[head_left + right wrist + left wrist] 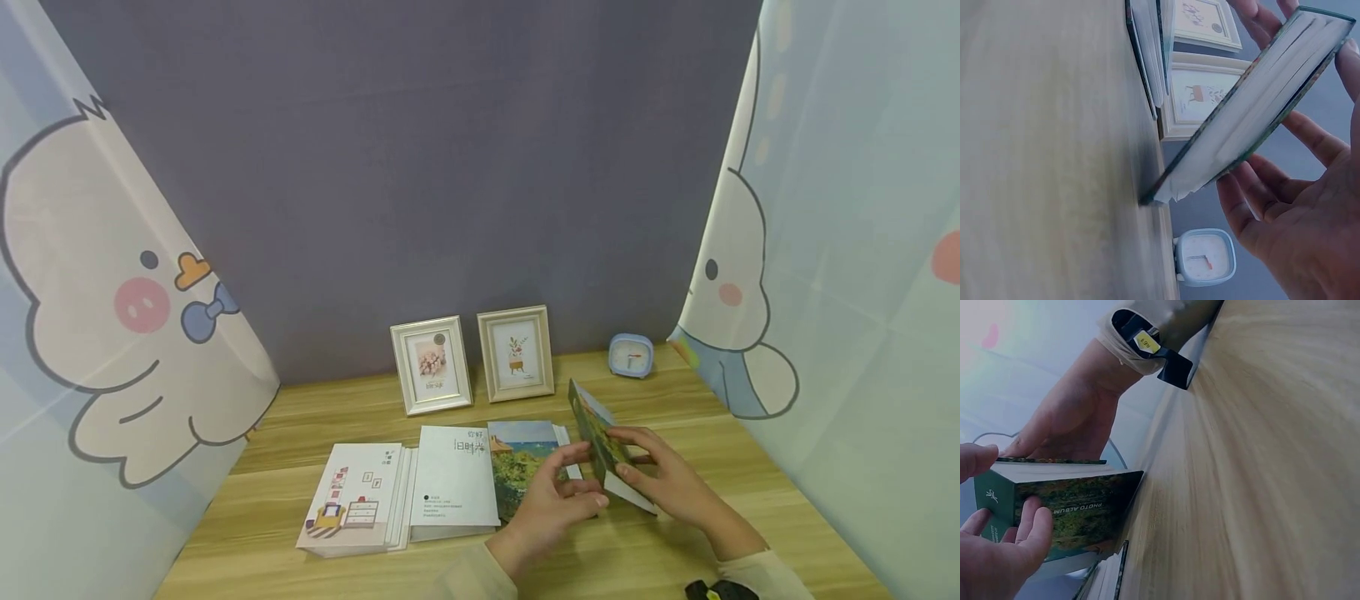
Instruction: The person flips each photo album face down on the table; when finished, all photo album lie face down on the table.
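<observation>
Both hands held a photo album (600, 433), tilted up on one edge on the desk (750, 467). The right hand (667, 479) lay along its far side with the fingers straight and spread against the back cover, and the thumb reached over the top edge. The left hand (551, 504) met it from the near side, fingers curled onto the green cover and thumb at the spine. In the left wrist view the cover read "PHOTO ALBUM" on a green, leafy picture, and the left fingers (1035, 528) pressed on it. In the right wrist view the album's lower corner touched the wood while the rest leaned up toward the palm, page edges showing.

The album stood at the right end of a row of books lying flat on the desk. Just left of it lay a book (525, 458) with a painted landscape cover, then a white book (453, 483) with dark characters, then a white stack (352, 498) with a small room drawing on top. These overlapped each other edge to edge.

The desk was light wood with a plain grain. Behind the books, two framed pictures stood upright side by side against the wall: a white frame (431, 364) and a beige frame (516, 352). A small pale blue clock (630, 355) stood well to their right. The back wall (420, 167) was dull purple cloth. Pale curtains printed with cartoon ducks hung at the left (112, 333) and right (825, 250), closing in the desk.
</observation>
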The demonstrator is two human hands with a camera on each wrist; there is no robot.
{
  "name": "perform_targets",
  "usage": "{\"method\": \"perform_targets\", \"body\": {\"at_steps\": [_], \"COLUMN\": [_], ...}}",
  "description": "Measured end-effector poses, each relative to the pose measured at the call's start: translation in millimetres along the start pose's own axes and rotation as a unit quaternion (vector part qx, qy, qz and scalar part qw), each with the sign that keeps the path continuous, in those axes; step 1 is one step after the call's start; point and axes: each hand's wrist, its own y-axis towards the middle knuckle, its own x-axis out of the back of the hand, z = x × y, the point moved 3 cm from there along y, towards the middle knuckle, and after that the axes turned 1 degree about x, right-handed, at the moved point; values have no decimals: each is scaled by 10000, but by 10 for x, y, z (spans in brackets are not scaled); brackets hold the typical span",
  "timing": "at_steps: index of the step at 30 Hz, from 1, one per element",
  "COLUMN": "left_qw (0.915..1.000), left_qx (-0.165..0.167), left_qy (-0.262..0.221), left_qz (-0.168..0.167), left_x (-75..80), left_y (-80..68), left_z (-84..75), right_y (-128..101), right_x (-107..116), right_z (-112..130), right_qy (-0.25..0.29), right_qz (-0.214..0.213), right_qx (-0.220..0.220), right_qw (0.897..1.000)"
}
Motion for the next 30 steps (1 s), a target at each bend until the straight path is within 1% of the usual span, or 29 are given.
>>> {"method": "perform_targets", "body": {"at_steps": [6, 9, 17, 19, 24, 30], "left_qw": [9999, 9999, 9998, 9997, 9984, 9953], "left_qx": [7, -32, -153, -217, -499, -863], "left_qy": [-102, -94, -8, 49, 260, 447], "left_qz": [-36, -105, -137, -134, -100, 17], "left_x": [11, 11, -5, -8, -23, -44], "left_y": [5, 3, 5, 8, 19, 30], "left_z": [-18, -39, -61, -59, -58, -51], "right_y": [11, 24, 18, 16, 10, -13], "right_x": [0, 5, 30, 31, 30, 48], "right_z": [13, 22, 89, 97, 78, 84], "right_qy": [225, 458, 1186, 1315, 1595, 1664], "right_qz": [-77, -134, -138, -116, -91, -202], "right_qx": [22, 100, 613, 670, 570, 506], "right_qw": [9997, 9988, 9909, 9890, 9855, 9846]}}
